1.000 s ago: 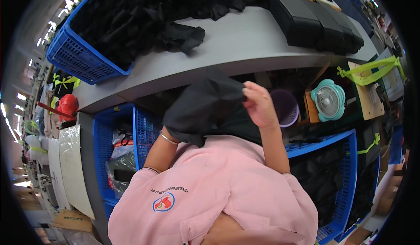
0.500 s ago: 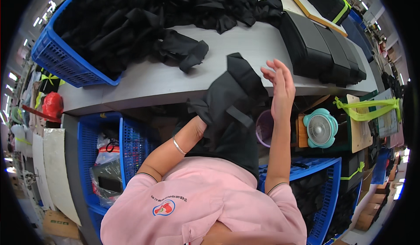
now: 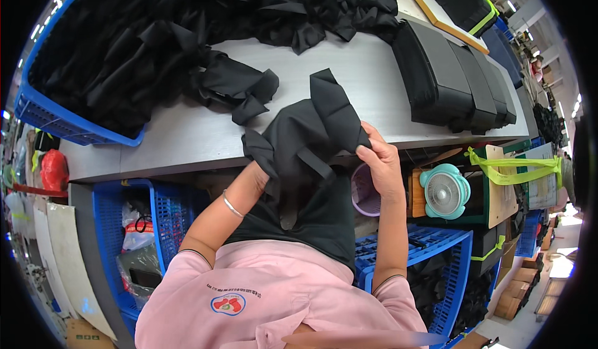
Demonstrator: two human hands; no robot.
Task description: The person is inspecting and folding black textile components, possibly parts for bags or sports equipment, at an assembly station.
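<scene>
- Right hand (image 3: 382,160): thumb and fingers pinched on the right edge of a loose black fabric piece (image 3: 299,125).
- Left hand (image 3: 259,171): mostly hidden by it; grip cannot be told.
- The fabric spans the near edge of the grey bench (image 3: 374,75).

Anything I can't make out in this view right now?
- Left fingers: head view, hidden by the black cloth.
- Blue basket's far end: head view, cut off by the top edge.
- Purple bin's right side: head view, behind the right forearm.
</scene>
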